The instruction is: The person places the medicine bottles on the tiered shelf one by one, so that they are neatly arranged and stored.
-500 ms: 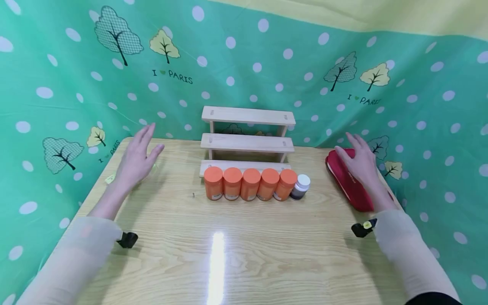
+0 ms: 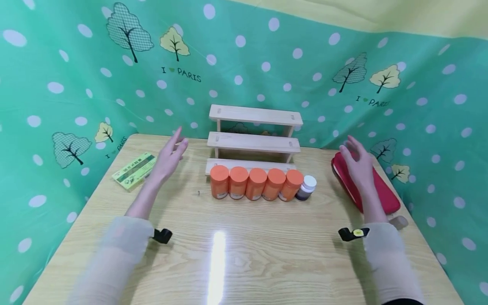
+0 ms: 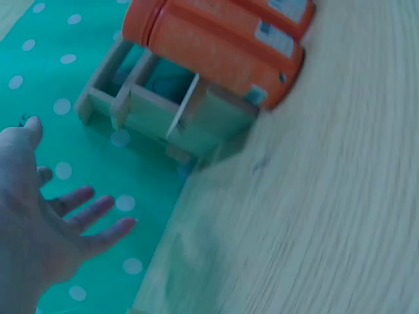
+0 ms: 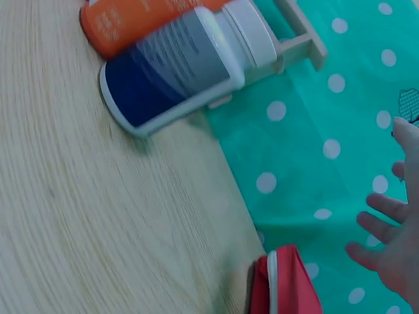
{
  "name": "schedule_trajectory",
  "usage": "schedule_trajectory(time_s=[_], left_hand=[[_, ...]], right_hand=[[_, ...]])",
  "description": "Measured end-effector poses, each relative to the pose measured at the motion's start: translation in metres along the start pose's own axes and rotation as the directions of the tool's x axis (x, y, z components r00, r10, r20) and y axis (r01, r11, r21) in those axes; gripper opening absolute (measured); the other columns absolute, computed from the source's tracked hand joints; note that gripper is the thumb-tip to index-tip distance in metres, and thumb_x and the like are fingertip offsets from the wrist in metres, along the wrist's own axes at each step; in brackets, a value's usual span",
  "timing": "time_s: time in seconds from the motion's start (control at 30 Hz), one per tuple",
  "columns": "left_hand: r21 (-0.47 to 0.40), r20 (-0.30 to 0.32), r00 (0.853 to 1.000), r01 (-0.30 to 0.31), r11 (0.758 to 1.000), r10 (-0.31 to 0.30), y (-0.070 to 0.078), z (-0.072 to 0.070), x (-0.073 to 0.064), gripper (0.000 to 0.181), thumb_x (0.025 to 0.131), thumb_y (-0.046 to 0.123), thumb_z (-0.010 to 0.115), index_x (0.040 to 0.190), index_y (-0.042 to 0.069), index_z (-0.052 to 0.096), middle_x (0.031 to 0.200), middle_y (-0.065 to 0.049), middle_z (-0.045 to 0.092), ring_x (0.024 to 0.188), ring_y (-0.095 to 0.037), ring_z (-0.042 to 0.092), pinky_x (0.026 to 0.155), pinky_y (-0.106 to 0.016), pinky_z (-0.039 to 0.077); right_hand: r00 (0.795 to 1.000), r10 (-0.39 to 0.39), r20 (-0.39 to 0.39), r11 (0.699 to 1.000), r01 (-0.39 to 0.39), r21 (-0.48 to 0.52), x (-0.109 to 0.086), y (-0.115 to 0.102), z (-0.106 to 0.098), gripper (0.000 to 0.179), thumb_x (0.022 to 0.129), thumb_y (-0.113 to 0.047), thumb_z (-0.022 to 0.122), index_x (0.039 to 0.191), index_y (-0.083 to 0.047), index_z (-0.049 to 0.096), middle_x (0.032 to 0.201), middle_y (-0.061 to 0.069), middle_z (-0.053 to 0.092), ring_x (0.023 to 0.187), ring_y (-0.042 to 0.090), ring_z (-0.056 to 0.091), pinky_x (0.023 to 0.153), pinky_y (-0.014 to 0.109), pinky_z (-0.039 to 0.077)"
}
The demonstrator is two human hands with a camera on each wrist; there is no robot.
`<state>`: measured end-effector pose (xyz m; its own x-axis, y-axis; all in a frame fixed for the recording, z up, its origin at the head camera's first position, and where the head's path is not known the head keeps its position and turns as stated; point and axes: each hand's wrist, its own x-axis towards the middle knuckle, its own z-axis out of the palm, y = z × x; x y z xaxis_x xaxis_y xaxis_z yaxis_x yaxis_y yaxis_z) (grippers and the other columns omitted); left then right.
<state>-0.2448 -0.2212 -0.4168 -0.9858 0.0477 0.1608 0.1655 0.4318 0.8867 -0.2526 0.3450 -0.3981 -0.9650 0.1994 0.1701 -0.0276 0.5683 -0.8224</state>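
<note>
here, two hands (image 2: 166,160) (image 2: 360,166), one box (image 2: 134,170), one red case (image 2: 385,194), five orange bottles (image 2: 256,185)

Bright head view, dimmer bluish wrist views
Nearer than the wooden rack (image 2: 253,142), a white glare streak (image 2: 216,267) marks the tabletop (image 2: 282,245); nearer and left of the rack, the left sleeve (image 2: 101,271) smears beside a soft shadow (image 2: 142,267). Wrist views look soft.

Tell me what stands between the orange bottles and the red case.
One white-capped bottle, close beside the orange bottles; from there to the red case the table is bare. The head view shows it.
</note>
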Motion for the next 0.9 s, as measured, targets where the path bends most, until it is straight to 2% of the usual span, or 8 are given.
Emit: schedule_trajectory(time_s=[0.17,0.27,0.33,0.4,0.5,0.63,0.8,0.9], left_hand=[[-0.082,0.106,0.987,0.130,0.988,-0.121,0.005,0.023,0.008,0.070,0.106,0.062,0.037,0.165,0.040,0.006,0.169,-0.017,0.029,0.148,-0.041,0.043,0.116,-0.061,0.045],[-0.083,0.123,0.981,0.158,0.984,-0.148,0.004,0.030,0.010,0.072,0.104,0.067,0.037,0.165,0.042,0.009,0.170,-0.014,0.029,0.148,-0.038,0.043,0.118,-0.058,0.045],[-0.092,0.122,0.982,0.158,0.983,-0.147,0.004,0.033,0.011,0.072,0.103,0.068,0.035,0.165,0.040,0.010,0.169,-0.015,0.031,0.148,-0.038,0.044,0.118,-0.058,0.044],[-0.114,0.116,0.983,0.155,0.981,-0.142,0.004,0.034,0.011,0.071,0.105,0.066,0.034,0.165,0.036,0.012,0.168,-0.016,0.033,0.147,-0.039,0.045,0.118,-0.058,0.044],[-0.144,0.117,0.984,0.154,0.978,-0.138,0.004,0.036,0.012,0.068,0.107,0.063,0.032,0.166,0.033,0.015,0.165,-0.018,0.037,0.145,-0.041,0.046,0.119,-0.060,0.042],[-0.177,0.119,0.984,0.155,0.972,-0.135,0.004,0.039,0.015,0.066,0.107,0.060,0.036,0.165,0.033,0.020,0.165,-0.018,0.037,0.143,-0.044,0.047,0.119,-0.059,0.042],[-0.169,0.119,0.987,0.125,0.978,-0.106,0.006,0.050,0.021,0.067,0.104,0.061,0.046,0.162,0.032,0.030,0.169,-0.008,0.032,0.137,-0.039,0.054,0.114,-0.054,0.050],[-0.122,0.109,0.986,0.140,0.983,-0.127,0.008,0.052,0.021,0.068,0.101,0.065,0.050,0.160,0.038,0.032,0.170,-0.005,0.032,0.136,-0.036,0.057,0.113,-0.051,0.051]], right_hand=[[1.000,0.003,-0.026,0.992,0.000,0.126,-0.003,0.009,0.020,0.060,0.105,-0.050,0.053,0.160,-0.032,0.037,0.161,0.010,0.046,0.145,0.018,0.046,0.123,0.031,0.041],[1.000,-0.020,0.009,0.989,0.019,0.148,-0.005,0.012,0.035,0.060,0.105,-0.047,0.054,0.160,-0.029,0.038,0.156,0.014,0.051,0.131,0.006,0.054,0.108,0.014,0.048],[0.998,-0.053,0.040,0.984,0.045,0.174,-0.006,0.011,0.042,0.061,0.105,-0.046,0.055,0.161,-0.028,0.037,0.153,0.017,0.053,0.125,0.003,0.058,0.101,0.010,0.050],[0.994,-0.085,0.069,0.980,0.071,0.184,-0.008,0.009,0.047,0.063,0.105,-0.046,0.054,0.162,-0.028,0.034,0.152,0.019,0.054,0.123,0.004,0.060,0.098,0.010,0.052],[0.988,-0.120,0.100,0.973,0.097,0.209,-0.009,0.005,0.049,0.064,0.106,-0.043,0.054,0.163,-0.026,0.031,0.152,0.022,0.052,0.128,0.014,0.061,0.101,0.016,0.055],[0.978,-0.121,0.169,0.966,0.078,0.245,-0.011,0.002,0.047,0.064,0.107,-0.039,0.052,0.164,-0.028,0.026,0.155,0.024,0.049,0.137,0.027,0.057,0.106,0.024,0.055],[0.948,-0.123,0.294,0.951,0.029,0.306,-0.016,0.007,0.038,0.061,0.109,-0.033,0.050,0.164,-0.035,0.024,0.156,0.024,0.046,0.132,0.015,0.061,0.103,0.024,0.056],[0.913,-0.140,0.384,0.951,0.016,0.309,-0.017,0.012,0.038,0.062,0.109,-0.030,0.051,0.163,-0.038,0.022,0.156,0.022,0.047,0.129,0.009,0.063,0.102,0.026,0.058]])
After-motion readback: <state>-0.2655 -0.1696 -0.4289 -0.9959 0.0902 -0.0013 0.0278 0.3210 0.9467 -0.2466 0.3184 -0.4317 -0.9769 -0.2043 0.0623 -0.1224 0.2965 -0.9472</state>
